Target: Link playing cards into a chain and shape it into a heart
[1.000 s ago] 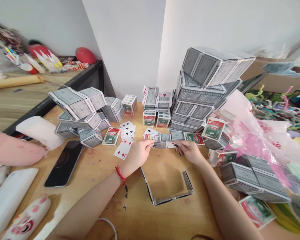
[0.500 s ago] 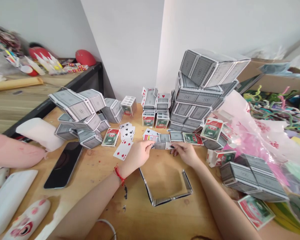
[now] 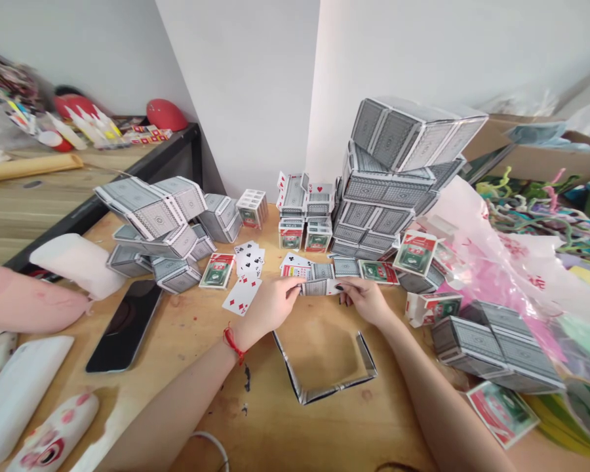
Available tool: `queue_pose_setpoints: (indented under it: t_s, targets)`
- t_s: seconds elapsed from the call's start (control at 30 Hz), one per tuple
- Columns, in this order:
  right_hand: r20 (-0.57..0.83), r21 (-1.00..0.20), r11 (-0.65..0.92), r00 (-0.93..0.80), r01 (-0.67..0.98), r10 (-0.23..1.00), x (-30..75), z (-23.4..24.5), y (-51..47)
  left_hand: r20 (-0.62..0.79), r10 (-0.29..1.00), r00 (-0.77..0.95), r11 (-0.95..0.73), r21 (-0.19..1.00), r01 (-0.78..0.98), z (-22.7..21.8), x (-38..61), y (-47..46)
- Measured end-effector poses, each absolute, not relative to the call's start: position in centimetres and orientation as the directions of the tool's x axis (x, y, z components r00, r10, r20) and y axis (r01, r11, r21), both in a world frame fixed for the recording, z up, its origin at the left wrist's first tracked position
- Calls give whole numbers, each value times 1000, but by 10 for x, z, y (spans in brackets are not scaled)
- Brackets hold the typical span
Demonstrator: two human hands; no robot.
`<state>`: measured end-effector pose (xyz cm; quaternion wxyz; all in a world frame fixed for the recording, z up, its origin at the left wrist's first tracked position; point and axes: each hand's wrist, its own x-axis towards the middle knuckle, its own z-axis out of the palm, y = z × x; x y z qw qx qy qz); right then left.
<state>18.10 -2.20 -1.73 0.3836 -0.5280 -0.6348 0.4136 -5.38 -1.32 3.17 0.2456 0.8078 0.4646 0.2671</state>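
Between my two hands is a playing card (image 3: 317, 287), its grey patterned back towards me. My left hand (image 3: 274, 303) pinches its left end, and my right hand (image 3: 366, 299) pinches the right end, where a white face with a red mark shows. Closer to me on the table lies an open-sided frame of folded cards (image 3: 319, 395). Just beyond my hands are loose cards (image 3: 295, 261) and a green-and-red card box (image 3: 377, 272). Face-up diamond cards (image 3: 242, 295) lie left of my left hand.
Tall stacked blocks of cards (image 3: 388, 190) rise at the back right, and a lower stack (image 3: 152, 223) stands left. A phone (image 3: 124, 326) lies on the left. Card blocks (image 3: 494, 344) and plastic bags (image 3: 516, 262) crowd the right side.
Almost nothing differs. Both hands keep their pinch on the card, which sits at nearly the same spot; the whole view has shifted very slightly.
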Motion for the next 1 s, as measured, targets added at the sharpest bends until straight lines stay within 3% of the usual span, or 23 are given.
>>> queue_pose_setpoints:
  t_s: [0.53, 0.8, 1.0]
  targets:
    - [14, -939, 80, -196, 335, 981, 181, -4, -26, 214, 894, 393, -441, 571, 692, 29, -51, -12]
    - [14, -949, 89, -241, 302, 970, 172, -9, -25, 205, 903, 378, -422, 589, 689, 27, -50, -13]
    - [60, -887, 167, -250, 430, 966, 161, -8, -27, 215, 898, 384, -432, 598, 675, 28, -50, -13]
